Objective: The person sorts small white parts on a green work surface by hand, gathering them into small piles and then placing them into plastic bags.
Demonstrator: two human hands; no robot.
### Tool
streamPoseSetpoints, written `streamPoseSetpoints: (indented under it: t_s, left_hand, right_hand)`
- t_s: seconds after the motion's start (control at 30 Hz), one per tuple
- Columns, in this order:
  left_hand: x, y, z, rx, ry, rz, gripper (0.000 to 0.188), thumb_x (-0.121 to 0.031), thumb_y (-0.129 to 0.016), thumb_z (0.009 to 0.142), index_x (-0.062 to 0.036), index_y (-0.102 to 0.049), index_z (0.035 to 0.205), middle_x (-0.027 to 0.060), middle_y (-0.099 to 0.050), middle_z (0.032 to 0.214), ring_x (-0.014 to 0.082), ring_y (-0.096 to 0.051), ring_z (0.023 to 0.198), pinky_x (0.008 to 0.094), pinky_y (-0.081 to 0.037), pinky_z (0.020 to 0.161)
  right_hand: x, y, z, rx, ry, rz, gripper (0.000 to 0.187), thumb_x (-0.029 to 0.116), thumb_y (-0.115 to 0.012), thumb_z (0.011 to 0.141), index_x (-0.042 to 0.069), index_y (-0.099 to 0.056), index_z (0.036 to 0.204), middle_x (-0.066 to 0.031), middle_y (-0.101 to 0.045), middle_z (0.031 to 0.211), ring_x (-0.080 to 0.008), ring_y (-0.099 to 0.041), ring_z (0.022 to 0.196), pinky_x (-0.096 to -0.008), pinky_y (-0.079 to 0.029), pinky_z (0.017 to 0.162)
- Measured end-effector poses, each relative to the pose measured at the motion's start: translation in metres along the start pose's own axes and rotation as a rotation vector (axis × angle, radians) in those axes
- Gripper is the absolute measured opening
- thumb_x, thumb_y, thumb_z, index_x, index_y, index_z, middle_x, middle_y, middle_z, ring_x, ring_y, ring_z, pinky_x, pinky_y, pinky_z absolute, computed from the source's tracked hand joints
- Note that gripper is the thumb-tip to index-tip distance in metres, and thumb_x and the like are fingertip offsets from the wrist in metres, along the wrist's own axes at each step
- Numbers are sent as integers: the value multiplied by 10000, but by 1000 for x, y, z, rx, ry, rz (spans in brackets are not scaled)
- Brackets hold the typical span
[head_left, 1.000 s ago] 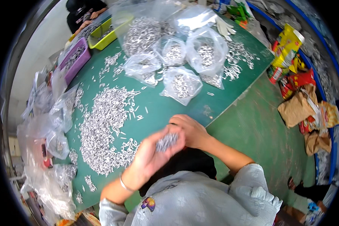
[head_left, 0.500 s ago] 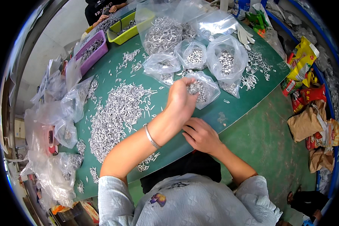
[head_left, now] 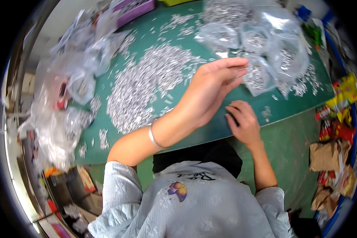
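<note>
My left hand [head_left: 218,85], with a silver bangle [head_left: 152,137] on its wrist, is raised over the table beside a clear plastic bag [head_left: 261,84] of small silvery metal pieces. Its fingers stretch out, slightly apart, and I see nothing in them. Near the table's front edge my right hand [head_left: 246,123] rests with loosely bent fingers, thumb apart, holding nothing that shows. A wide pile of small metal pieces [head_left: 146,81] spreads to the left of my left hand. More clear bags, among them a larger bag [head_left: 295,65], stand behind the nearest one. The picture is somewhat blurred.
A purple bin [head_left: 137,14] and a yellow-green bin [head_left: 174,2] stand at the far edge. Clear plastic bags [head_left: 59,135] crowd the table's left side. Loose metal pieces [head_left: 307,81] lie at the right. Beyond the table's right edge are colourful packets [head_left: 343,95] and paper bags [head_left: 325,156].
My left hand held a clump of metal pieces over the nearest bag; now it has drawn back from the bag, fingers stretched and emptied. The view has shifted, bringing the table's far part out of sight.
</note>
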State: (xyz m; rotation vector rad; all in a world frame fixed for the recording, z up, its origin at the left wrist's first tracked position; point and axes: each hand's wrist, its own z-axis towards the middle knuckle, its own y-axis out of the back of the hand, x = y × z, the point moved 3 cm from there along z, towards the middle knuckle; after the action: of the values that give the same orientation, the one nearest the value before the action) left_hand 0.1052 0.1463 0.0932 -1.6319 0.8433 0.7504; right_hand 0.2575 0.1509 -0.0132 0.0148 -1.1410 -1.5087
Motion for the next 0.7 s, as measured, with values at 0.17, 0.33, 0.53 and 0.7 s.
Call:
streamPoseSetpoints:
  t_s: [0.17,0.33,0.53,0.7]
  left_hand:
    - [7,86,-92,-124,-51,69,288,-80,-523,962,52,-582,1212,145,-612,1234,244,-585,1161,365,-452,991]
    - [37,127,-153,-338,-378,1128,296,26,-652,848,-14,-629,1140,116,-632,1099,250,-611,1008,342,-473,874]
    - [64,133,-165,-403,-399,1514,446,-47,-751,764,-54,-610,1187,159,-461,1391,390,-403,1300,537,-321,1073]
    - [79,150,-154,-374,-443,1449,478,-39,-711,796,-64,-573,1253,172,-388,1480,424,-318,1389,638,-220,1107]
  right_hand:
    - [0,17,-7,-223,-106,50,182,-93,-675,760,-26,-685,928,-143,-646,901,-297,-616,847,-372,-491,777]
    - [11,8,0,-13,-96,85,190,-84,-674,769,-20,-687,947,-130,-646,901,-283,-601,834,-372,-467,753]
    - [27,-21,14,93,-76,77,190,-36,-700,766,-11,-685,954,-115,-650,936,-284,-590,862,-371,-456,785]
    - [45,-31,17,251,-6,95,242,-21,-684,779,10,-680,1019,-112,-644,1056,-301,-578,966,-391,-448,823]
